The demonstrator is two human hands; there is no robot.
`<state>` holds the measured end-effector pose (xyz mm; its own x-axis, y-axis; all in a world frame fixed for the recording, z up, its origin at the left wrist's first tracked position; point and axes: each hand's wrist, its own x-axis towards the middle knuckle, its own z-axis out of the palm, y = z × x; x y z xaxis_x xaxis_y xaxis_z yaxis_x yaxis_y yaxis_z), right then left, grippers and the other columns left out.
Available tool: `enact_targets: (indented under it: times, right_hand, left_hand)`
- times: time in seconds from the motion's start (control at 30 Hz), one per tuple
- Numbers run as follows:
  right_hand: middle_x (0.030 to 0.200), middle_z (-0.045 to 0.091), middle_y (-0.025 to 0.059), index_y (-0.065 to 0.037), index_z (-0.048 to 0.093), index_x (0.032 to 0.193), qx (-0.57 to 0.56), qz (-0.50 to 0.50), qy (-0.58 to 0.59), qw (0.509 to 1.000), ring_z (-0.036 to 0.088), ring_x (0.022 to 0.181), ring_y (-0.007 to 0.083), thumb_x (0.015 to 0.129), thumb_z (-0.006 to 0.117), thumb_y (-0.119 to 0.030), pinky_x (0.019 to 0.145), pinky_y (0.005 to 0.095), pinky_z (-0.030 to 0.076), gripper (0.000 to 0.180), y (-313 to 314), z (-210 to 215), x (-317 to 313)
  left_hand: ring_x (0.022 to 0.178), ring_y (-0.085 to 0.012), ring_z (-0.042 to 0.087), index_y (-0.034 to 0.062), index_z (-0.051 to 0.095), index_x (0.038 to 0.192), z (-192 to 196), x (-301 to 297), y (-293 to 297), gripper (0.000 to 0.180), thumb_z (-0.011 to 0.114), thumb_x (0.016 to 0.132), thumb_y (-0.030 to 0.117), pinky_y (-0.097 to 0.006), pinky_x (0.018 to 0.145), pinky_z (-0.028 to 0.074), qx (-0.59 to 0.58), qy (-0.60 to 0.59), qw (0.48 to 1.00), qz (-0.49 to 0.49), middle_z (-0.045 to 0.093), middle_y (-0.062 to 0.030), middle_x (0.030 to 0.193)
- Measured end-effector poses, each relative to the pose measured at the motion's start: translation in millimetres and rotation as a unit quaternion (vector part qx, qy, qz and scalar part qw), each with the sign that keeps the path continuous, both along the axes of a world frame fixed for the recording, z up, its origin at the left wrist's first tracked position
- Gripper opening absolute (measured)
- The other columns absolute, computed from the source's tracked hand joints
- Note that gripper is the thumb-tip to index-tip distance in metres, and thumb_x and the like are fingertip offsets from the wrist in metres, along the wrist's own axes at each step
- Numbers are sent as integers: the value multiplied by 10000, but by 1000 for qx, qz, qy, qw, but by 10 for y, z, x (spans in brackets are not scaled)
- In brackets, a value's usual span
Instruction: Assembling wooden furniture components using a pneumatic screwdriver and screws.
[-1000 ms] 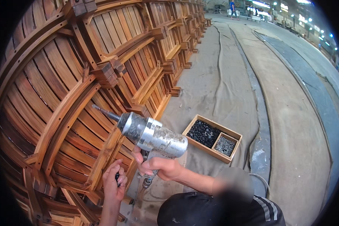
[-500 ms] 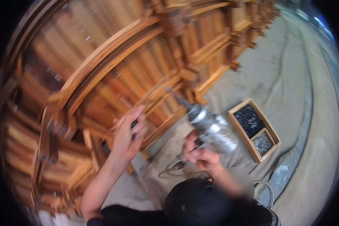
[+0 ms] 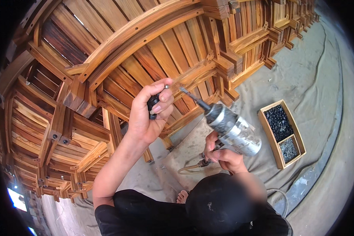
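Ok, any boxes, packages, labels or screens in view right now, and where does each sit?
Wooden box: on the grey cloth-covered floor to the right of the silver power driver; shallow, rectangular, pale wood, split into two compartments.
Far compartment: filled with small black fasteners.
Near compartment: smaller, filled with small grey metal pieces.
No labels, signs or screens visible.

Cloth-covered floor [image 3: 303, 78]; screw tray [image 3: 281, 133], perhaps.

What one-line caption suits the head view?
Left hand holds screws beside a metal power driver gripped in the right hand, before stacked wooden frames.
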<state>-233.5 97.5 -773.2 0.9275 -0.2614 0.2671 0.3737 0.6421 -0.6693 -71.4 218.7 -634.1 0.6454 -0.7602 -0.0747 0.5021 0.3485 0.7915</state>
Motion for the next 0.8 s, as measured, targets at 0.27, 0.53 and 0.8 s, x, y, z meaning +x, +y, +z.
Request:
enact_targets:
  times: [0.27, 0.53, 0.8]
  right_hand:
    - [739, 521, 4, -33, 577, 875, -73, 4, 58, 996, 484, 640, 92, 719, 555, 51, 572, 250, 404, 179, 47, 18, 29]
    - [732, 530, 1, -43, 564, 835, -94, -13, 75, 993, 499, 632, 99, 697, 550, 41, 572, 255, 417, 163, 109, 58, 53]
    - [734, 528, 3, -39, 566, 853, -94, -2, 74, 993, 492, 611, 99, 700, 552, 47, 550, 259, 411, 176, 100, 58, 37]
  left_hand:
    - [493, -1, 336, 5, 578, 1109, 6, -17, 69, 216, 551, 956, 154, -159, 422, 237, 51, -83, 995, -2, 462, 39, 698]
    - [481, 4, 318, 7, 619, 1059, 63, 1, 147, 194, 565, 953, 160, -156, 409, 225, 67, -145, 987, -3, 462, 46, 665]
    - [485, -8, 342, -23, 636, 1031, 108, 40, 148, 198, 627, 914, 137, -176, 435, 245, 56, -135, 989, -40, 515, 15, 664]
